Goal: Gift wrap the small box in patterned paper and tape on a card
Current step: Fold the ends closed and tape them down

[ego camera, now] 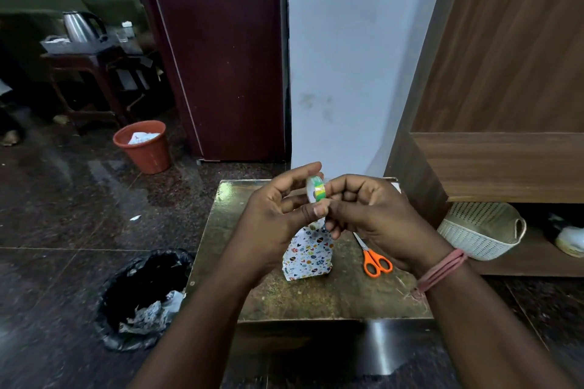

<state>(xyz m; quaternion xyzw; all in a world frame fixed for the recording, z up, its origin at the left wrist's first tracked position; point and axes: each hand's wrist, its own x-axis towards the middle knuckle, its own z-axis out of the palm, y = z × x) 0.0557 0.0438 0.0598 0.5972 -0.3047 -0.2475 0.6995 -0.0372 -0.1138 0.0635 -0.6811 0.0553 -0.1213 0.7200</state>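
The small box (308, 254) stands on the golden table top (316, 294), wrapped in white paper with coloured hearts and dots. Above it both hands meet around a small roll of clear tape (315, 189) with a green and yellow core. My left hand (278, 215) grips the roll between thumb and fingers. My right hand (363, 215) pinches at the roll's lower edge, fingers curled; whether a strip of tape is pulled free I cannot tell. No card is in view.
Orange-handled scissors (374, 259) lie right of the box. A white woven basket (483, 230) sits on a low wooden shelf at the right. A bin with a black liner (145, 297) stands left of the table; an orange bucket (145, 145) farther back.
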